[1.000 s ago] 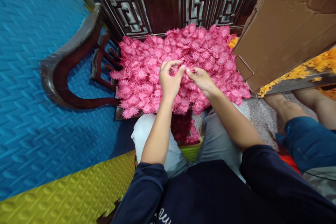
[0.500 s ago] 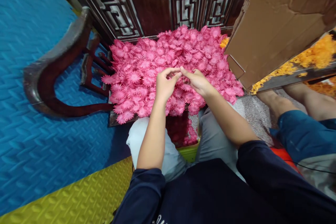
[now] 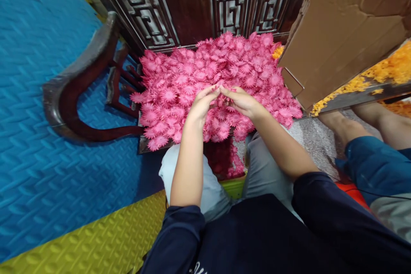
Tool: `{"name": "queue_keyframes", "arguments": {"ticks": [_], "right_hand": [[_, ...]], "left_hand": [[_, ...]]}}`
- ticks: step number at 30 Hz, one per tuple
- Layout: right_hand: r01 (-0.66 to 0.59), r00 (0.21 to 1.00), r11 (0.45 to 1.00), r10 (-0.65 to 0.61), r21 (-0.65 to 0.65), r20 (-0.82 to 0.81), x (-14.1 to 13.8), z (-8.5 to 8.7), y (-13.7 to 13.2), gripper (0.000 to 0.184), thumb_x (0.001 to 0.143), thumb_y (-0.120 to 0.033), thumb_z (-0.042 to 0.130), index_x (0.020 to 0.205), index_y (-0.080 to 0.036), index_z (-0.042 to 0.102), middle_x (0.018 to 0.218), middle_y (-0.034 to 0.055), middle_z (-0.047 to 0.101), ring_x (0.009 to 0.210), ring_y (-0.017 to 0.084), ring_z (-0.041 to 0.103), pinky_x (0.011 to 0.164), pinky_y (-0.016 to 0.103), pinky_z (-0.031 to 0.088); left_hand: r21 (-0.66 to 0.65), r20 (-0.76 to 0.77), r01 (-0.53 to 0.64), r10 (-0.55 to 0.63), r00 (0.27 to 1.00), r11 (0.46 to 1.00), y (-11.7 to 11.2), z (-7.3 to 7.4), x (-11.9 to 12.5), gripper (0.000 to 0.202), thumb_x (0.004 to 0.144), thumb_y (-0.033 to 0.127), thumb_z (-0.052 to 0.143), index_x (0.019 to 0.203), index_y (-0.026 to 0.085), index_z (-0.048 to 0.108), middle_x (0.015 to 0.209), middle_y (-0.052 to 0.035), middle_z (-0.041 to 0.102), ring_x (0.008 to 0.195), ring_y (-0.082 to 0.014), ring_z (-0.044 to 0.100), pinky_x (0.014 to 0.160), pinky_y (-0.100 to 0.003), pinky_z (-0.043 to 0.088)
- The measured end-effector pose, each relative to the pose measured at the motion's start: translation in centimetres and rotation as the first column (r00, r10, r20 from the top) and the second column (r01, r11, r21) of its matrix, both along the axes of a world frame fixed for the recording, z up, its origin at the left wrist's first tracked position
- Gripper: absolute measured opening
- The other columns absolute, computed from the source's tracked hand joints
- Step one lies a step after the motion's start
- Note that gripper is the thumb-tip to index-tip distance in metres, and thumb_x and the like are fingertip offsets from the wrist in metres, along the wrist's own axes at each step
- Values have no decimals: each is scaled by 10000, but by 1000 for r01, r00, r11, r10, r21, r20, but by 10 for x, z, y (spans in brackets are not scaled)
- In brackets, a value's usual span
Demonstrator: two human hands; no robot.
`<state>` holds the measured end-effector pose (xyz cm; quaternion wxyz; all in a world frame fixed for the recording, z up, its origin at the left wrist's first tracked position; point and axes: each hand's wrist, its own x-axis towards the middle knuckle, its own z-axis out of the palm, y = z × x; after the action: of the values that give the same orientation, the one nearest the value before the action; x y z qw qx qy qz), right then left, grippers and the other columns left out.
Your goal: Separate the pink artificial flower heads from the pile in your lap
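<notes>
Your left hand (image 3: 202, 104) and right hand (image 3: 243, 102) meet, fingers (image 3: 208, 90) narrow, over flowers (image 3: 189, 69) reaching the bench (image 3: 144, 145) front edge; what's held, I cannot tell.

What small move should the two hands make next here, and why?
Probably ease the right hand slightly away from the left hand. The two appear to meet at the fingertips over the pink flower heads, and they hide most of whatever is between them. I can't tell whether a flower is pinched there; a small gap would likely show it.
</notes>
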<state>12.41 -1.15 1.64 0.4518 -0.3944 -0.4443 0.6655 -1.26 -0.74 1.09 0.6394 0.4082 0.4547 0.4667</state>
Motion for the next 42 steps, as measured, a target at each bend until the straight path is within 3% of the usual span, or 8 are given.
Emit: {"name": "queue_keyframes", "arguments": {"ticks": [9, 16, 19, 22, 26, 31, 37, 42], "right_hand": [[82, 996, 996, -82, -40, -21, 2, -6, 5, 419, 580, -522, 801, 649, -195, 548, 562, -62, 508, 517, 61, 397, 515, 231, 334], [203, 975, 956, -217, -210, -45, 4, 0, 6, 170, 766, -231, 702, 686, -184, 561, 593, -60, 566, 559, 72, 498, 601, 238, 398], [207, 974, 958, -220, -201, -46, 3, 0, 6, 208, 761, -197, 704, 637, -175, 539, 558, -63, 540, 531, 66, 466, 584, 232, 379], [223, 974, 968, -224, -113, 4, 2, -4, 7, 334, 679, -308, 788, 577, -176, 498, 504, -75, 481, 491, 57, 410, 542, 225, 328], [243, 964, 970, -239, -18, 116, -1, -5, 7, 454, 641, -500, 769, 542, -190, 453, 467, -77, 418, 463, 60, 346, 511, 238, 263], [259, 940, 965, -262, 43, 217, -3, 0, 4, 540, 685, -591, 686, 511, -208, 348, 455, -83, 329, 455, 53, 248, 503, 254, 193], [198, 941, 969, -230, 147, 250, -5, 2, 1, 602, 578, -664, 712, 512, -205, 329, 500, -80, 297, 511, 51, 238, 535, 251, 197], [103, 951, 981, -147, 166, 273, -4, 1, 0, 628, 506, -719, 700, 499, -200, 346, 507, -80, 274, 527, 46, 220, 538, 254, 166]], "left_hand": [[84, 7, -140, 140, 990, 987, -1, 5, -4, 180, 716, 177, 749, 585, 163, 626, 575, 31, 591, 546, -47, 488, 586, -171, 408], [95, 81, -313, 306, 948, 945, 6, 0, -1, 208, 725, 149, 743, 616, 174, 568, 535, 53, 567, 499, -47, 484, 581, -175, 412], [145, 101, -380, 368, 924, 913, 8, -2, -2, 149, 718, 121, 735, 690, 176, 598, 596, 53, 592, 554, -49, 533, 649, -178, 432], [206, 55, -406, 403, 913, 891, 9, -4, -2, 116, 726, 152, 726, 751, 183, 617, 629, 52, 597, 595, -63, 553, 670, -190, 436], [233, -17, -390, 405, 914, 891, 10, -6, -1, 74, 785, 111, 639, 762, 179, 622, 662, 33, 622, 628, -74, 559, 698, -193, 446], [312, -115, -350, 401, 909, 883, 10, -8, -4, 52, 820, 157, 617, 789, 178, 652, 827, -9, 688, 829, -113, 626, 861, -219, 452], [281, -130, -96, 137, 982, 955, 0, -1, -2, 307, 852, 403, 600, 669, 162, 646, 703, -12, 632, 884, -152, 618, 916, -272, 426], [238, -89, 17, 5, 996, 971, -6, 7, 0, 378, 714, 525, 707, 623, 161, 660, 663, 9, 610, 781, -131, 590, 874, -279, 433]]}}
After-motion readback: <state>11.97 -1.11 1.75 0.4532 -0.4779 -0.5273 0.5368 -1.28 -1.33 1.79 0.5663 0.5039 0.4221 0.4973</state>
